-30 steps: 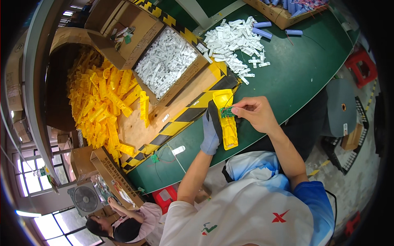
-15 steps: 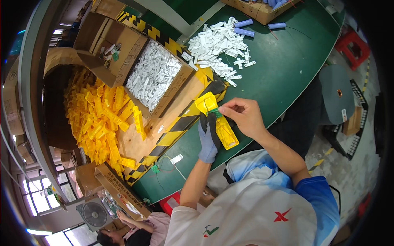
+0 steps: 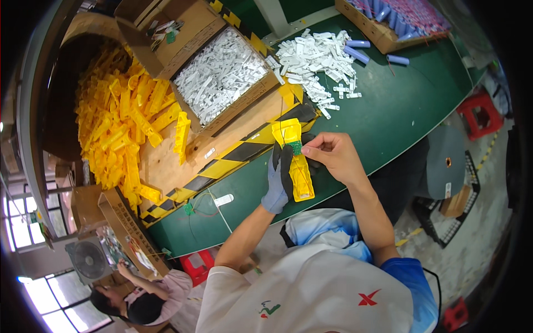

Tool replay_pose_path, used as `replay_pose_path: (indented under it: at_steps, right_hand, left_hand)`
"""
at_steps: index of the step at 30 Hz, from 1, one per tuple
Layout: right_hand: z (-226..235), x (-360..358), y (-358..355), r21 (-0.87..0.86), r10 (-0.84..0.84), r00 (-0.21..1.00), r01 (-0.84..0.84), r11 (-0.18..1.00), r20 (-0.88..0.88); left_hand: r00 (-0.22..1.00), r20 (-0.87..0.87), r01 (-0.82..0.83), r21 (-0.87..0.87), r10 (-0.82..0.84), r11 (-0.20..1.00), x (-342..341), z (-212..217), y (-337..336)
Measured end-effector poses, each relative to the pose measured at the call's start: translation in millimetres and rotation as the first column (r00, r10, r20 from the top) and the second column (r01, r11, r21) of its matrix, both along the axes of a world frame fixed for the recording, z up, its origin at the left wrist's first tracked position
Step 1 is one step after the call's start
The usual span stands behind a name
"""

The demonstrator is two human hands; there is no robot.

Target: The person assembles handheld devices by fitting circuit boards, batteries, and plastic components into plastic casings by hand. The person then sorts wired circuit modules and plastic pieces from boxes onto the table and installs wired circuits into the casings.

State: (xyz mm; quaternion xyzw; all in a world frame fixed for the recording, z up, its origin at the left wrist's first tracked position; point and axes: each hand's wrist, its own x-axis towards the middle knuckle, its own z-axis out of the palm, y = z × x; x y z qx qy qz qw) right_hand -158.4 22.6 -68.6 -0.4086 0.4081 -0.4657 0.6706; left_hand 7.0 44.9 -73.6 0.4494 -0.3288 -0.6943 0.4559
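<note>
My left hand (image 3: 276,186), in a grey glove with black fingers, grips a long yellow plastic housing (image 3: 302,186) above the near edge of the table. Across the housing's middle sits a small green circuit board (image 3: 296,147) with thin dark wires. The gloved thumb lies over the housing beside the board, and other gloved fingers show behind it. My bare right hand (image 3: 337,158) pinches at the board's right edge with thumb and forefinger. Its fingertips partly hide what they hold.
White plastic pieces (image 3: 319,58) lie heaped on the green table (image 3: 405,100), near purple cylindrical cells (image 3: 356,53). A cardboard box (image 3: 244,100) holds more white pieces. Yellow housings (image 3: 125,119) are piled at left. Another wired board (image 3: 189,209) lies nearby. A person (image 3: 147,294) sits lower left.
The whole view has shifted and turned slightly. The yellow housing stands more upright in the picture, and both hands keep their hold at the circuit board.
</note>
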Motion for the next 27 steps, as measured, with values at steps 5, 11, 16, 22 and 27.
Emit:
replay_pose_path:
  at_steps: [5, 11, 16, 22, 27]
  right_hand:
    - [-4, -1, 5, 0.07, -0.047, 0.995, 0.041, 0.997, 0.086]
    - [-4, 1, 9, 0.101, -0.041, 0.995, 0.031, 0.994, 0.096]
    - [0, 4, 7, 0.074, -0.04, 0.998, 0.037, 0.997, 0.041]
    - [2, 2, 8, 0.067, -0.039, 0.999, 0.039, 0.997, -0.005]
    - [6, 7, 5, 0.048, -0.067, 0.997, 0.069, 0.996, -0.038]
  left_hand:
    - [0.996, -0.084, -0.02, 0.05, 0.024, 0.999, -3, -8, 1]
    - [0.995, -0.081, -0.051, 0.061, 0.056, 0.997, -1, -16, 5]
    - [0.987, -0.161, 0.008, 0.116, 0.01, 0.993, 3, 2, -1]
    - [0.975, -0.222, 0.023, 0.096, -0.001, 0.995, 8, -4, -1]
    - [0.96, -0.279, 0.023, 0.087, 0.002, 0.996, 7, -22, 1]
